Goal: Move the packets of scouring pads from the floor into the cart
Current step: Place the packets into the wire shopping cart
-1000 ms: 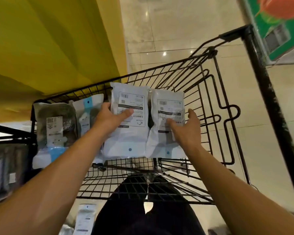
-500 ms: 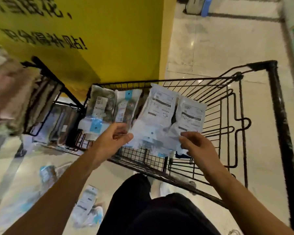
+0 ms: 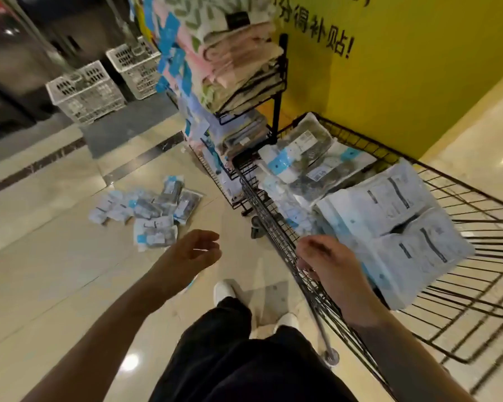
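Observation:
A black wire cart [image 3: 474,204] stands at the right, with several packets of scouring pads [image 3: 389,216] lying in it, white backs up nearest me. More packets [image 3: 154,213] lie in a loose pile on the tiled floor to the left. My left hand [image 3: 195,250] hovers over the floor between the pile and the cart, fingers loosely curled and holding nothing. My right hand [image 3: 323,259] is at the cart's near edge beside the white packets, fingers loosely bent with nothing in them.
A black wire rack [image 3: 256,91] stacked with folded cloths stands behind the cart against a yellow wall [image 3: 418,68]. Two white plastic baskets [image 3: 84,94] sit on the floor at the back left. My legs and white shoes [image 3: 224,288] are below.
Both hands have let go of the two white packets, which now lie in the cart. My view has swung left toward the pile on the floor, and my left hand has moved out of the cart.

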The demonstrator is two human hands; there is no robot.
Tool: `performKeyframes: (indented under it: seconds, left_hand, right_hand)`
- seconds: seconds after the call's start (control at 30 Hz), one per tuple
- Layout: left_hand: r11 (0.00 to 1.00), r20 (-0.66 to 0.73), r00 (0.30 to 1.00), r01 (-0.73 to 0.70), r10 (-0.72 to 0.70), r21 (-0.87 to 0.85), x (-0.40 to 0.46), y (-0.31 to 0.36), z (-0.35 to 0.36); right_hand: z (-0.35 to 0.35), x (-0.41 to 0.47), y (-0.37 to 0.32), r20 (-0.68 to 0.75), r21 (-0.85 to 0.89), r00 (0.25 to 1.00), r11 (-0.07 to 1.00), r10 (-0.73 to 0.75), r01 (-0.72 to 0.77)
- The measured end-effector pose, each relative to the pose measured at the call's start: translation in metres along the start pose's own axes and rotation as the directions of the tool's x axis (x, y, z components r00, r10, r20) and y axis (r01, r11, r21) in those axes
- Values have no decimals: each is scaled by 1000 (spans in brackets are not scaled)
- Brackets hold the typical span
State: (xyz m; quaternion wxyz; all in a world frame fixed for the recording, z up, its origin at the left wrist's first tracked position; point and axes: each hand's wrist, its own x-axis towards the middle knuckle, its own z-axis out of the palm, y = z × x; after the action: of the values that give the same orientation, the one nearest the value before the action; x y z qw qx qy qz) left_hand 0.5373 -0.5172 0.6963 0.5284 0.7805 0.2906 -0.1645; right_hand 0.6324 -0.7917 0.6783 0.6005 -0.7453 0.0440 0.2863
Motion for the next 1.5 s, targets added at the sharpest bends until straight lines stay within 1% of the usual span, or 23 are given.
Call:
performKeyframes:
  seconds: [0.07, 0.17, 0.33, 0.53, 0.77, 0.87, 0.97, 1.1, 1.27, 1.4, 1.5]
  left_hand:
    - [998, -52, 997, 53, -55, -36, -16, -22, -11]
    - [986, -118, 983, 127, -140, -111, -39, -53, -24]
    - [939, -234, 933, 205, -273, -276, -78, -107, -55]
    - [891, -329, 882, 186, -337, -414, -128, -174, -118]
    - [855, -409, 830, 147, -381, -497, -182, -266, -211]
    - [814, -411, 805, 147, -428, -561, -202, -307, -240]
    - [767, -408, 774, 150, -483, -624, -216, -342, -259]
    - [705, -384, 731, 186, -565, -684, -219, -379, -281]
    - [708, -361, 692, 310, -626, -634, -202, -422, -320]
    - [679, -353, 669, 315, -654, -663, -168, -443, -384]
    - [686, -368, 671, 292, -644, -666, -133, -442, -448]
  right_hand:
    - [17, -1, 2, 73, -81, 997, 997, 8, -2]
    - [43, 0, 9, 147, -123, 989, 992, 28, -9]
    - [96, -3, 13, 233, -210, 971, 978, 49, 1]
    - [192, -20, 14, 290, -273, 955, 962, 60, 22]
    - [327, -53, 20, 327, -299, 941, 954, 83, 20]
    - [374, -62, 18, 362, -358, 927, 933, 95, 44]
    - [412, -66, 11, 411, -434, 908, 894, 84, 114]
    - [460, -55, -1, 427, -510, 899, 847, 97, 150]
    - [543, -19, -14, 441, -546, 884, 828, 155, 128]
    - [622, 25, -27, 473, -540, 864, 832, 173, 129]
    - [672, 60, -46, 454, -509, 870, 858, 194, 74]
